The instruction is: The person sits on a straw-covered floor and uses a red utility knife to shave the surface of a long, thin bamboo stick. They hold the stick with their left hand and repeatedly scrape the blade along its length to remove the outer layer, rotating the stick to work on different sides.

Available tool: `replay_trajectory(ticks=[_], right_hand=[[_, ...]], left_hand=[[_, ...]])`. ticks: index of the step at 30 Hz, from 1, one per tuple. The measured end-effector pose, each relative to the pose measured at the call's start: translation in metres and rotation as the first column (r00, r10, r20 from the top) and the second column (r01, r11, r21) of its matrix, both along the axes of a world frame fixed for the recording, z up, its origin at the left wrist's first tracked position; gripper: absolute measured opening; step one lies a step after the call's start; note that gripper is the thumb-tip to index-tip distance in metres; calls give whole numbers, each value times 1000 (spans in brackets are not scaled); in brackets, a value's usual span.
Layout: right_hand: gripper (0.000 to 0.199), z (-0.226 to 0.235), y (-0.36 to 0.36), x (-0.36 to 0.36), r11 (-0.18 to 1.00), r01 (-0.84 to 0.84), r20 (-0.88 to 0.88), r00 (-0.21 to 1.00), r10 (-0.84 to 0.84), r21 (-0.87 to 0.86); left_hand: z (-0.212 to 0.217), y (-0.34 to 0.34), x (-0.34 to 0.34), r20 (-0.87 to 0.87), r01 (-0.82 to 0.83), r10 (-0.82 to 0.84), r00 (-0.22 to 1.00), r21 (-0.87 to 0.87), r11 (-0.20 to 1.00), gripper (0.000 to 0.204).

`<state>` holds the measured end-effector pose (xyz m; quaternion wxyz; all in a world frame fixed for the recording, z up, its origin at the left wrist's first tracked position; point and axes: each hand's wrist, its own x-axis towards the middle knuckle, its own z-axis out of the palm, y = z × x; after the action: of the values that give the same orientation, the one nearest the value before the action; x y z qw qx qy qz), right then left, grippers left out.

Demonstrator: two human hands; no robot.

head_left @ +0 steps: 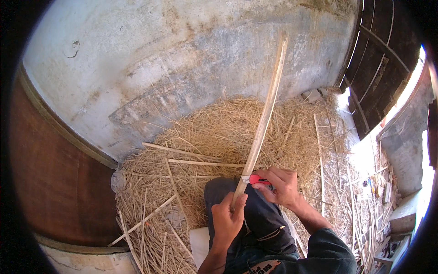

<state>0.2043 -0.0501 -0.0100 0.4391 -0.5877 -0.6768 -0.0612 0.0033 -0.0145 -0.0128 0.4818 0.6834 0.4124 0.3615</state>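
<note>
A long, pale strip of split bamboo or wood [263, 123] rises from my lap, its far end reaching up in front of the wall. My left hand [227, 216] is closed around its lower end, thumb on top. In my right hand [281, 188] is a red utility knife [259, 179], gripped with the fingers wrapped round it. Its blade end rests against the strip just above my left hand. Under the strip are my dark-trousered knees [262, 214]. A thin curled shaving [270, 234] lies on my lap.
Straw and shavings [219, 128] cover the floor, with several loose pale strips [196, 163] to the left. More strips lie at the right [319, 160]. A stained plaster wall [182, 59] stands ahead, a brown panel [64, 182] at left, and a dark slatted door [376, 59] at far right.
</note>
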Motion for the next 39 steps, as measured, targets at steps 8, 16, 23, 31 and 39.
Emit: replay_trajectory(ticks=[8, 16, 23, 31, 39], right_hand=[[27, 10, 0, 0, 999, 18, 24, 1000, -19, 31], [24, 5, 17, 34, 985, 163, -141, 978, -153, 60], [22, -2, 26, 53, 984, 178, -121, 977, -178, -9], [33, -24, 62, 155, 789, 588, -261, 745, -614, -176], [44, -65, 38, 223, 678, 621, -67, 716, -695, -393]], left_hand=[[8, 0, -4, -83, -12, 21, 996, 108, 994, 46], [-1, -12, -16, -140, 23, -14, 990, 64, 998, 41], [-18, -18, -27, -186, 28, -15, 982, 65, 997, 38], [-37, -40, -59, -275, 84, -114, 955, -116, 990, 42], [-49, -39, -76, -42, 47, -69, 997, -390, 920, 41]])
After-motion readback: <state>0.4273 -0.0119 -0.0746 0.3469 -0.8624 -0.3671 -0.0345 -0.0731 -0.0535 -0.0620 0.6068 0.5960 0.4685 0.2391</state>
